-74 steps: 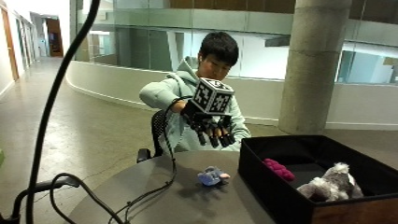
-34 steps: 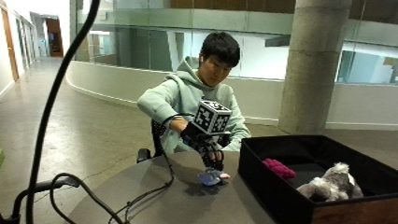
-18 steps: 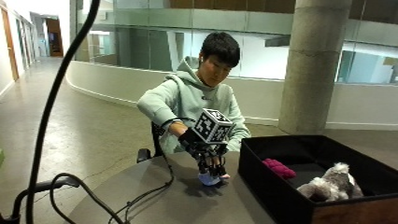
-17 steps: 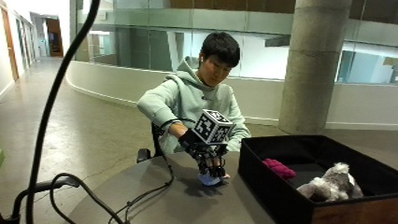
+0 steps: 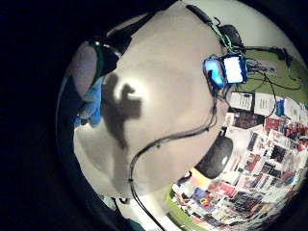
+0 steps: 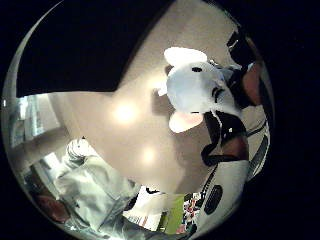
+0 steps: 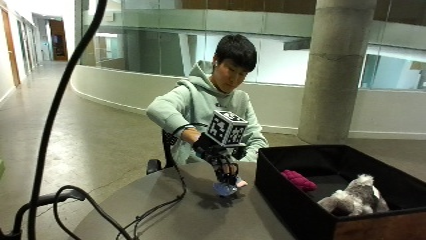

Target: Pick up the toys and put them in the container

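A small blue elephant toy [image 7: 225,188] hangs just over the grey table [image 7: 173,215], close to the black container [image 7: 293,210]. My gloved right hand [image 7: 221,162] points down and pinches the toy from above. In the thumb side palm view the elephant [image 6: 195,90] sits between the fingertips [image 6: 245,80], its shadow on the tabletop. The little finger side palm view shows a blue part of the toy [image 5: 91,103] beside a finger [image 5: 84,67]. Inside the container lie a pink toy [image 7: 298,180] and a grey plush animal [image 7: 353,197].
Black cables [image 7: 166,205] trail across the table's left part from my wrist. A black pole [image 7: 60,110] stands in the foreground at the left. The container's near wall [image 7: 273,175] stands right beside the toy. A small lit device [image 5: 226,71] lies at the table's edge.
My hand came down from chest height onto the blue elephant on the table, and its fingers closed round the toy. The container and its toys stayed put.
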`<state>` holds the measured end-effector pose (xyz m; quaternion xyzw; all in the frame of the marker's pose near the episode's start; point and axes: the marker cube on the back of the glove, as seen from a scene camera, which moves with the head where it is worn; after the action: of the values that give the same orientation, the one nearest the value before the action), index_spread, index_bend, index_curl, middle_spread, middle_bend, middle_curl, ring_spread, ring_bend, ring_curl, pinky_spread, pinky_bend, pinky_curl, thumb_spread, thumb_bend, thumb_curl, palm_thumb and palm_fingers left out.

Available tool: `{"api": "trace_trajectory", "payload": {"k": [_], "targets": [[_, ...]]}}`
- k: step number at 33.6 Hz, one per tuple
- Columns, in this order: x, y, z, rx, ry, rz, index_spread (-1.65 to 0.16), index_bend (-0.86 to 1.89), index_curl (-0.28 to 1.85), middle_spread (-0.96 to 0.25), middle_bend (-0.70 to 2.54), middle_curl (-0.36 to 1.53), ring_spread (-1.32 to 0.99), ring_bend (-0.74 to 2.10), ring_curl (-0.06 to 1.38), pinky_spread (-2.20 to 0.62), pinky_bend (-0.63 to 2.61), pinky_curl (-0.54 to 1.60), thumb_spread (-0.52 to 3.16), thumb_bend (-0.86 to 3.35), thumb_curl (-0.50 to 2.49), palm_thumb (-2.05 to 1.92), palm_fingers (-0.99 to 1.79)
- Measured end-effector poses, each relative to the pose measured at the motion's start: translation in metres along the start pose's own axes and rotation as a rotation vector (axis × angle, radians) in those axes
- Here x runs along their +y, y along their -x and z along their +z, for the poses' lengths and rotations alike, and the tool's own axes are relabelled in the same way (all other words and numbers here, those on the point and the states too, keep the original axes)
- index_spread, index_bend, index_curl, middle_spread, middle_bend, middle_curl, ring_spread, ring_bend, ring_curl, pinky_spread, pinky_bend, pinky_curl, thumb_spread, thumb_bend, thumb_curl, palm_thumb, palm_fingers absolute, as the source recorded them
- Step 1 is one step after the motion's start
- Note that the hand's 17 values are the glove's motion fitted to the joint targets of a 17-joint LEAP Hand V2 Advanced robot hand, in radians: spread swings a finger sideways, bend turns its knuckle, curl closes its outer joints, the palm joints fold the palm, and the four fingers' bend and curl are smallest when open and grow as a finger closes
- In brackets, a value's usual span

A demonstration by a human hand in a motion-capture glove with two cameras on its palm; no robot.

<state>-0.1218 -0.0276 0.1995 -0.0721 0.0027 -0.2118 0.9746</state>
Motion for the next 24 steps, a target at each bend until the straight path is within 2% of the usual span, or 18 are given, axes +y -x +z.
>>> {"api": "trace_trajectory", "payload": {"k": [16, 24], "targets": [[0.013, -0.010, -0.015, -0.036, -0.039, 0.000, -0.26, 0.77, 0.63, -0.27, 0.47, 0.47, -0.38, 0.37, 0.33, -0.14, 0.43, 0.31, 1.55, 0.19, 0.35, 0.61, 0.57], [0.017, 0.002, -0.006, -0.071, 0.024, -0.019, -0.26, 0.22, 0.54, -0.18, 0.24, 0.43, -0.35, 0.51, 0.42, -0.11, 0.77, 0.43, 1.45, 0.08, 0.31, 0.46, 0.03]]}}
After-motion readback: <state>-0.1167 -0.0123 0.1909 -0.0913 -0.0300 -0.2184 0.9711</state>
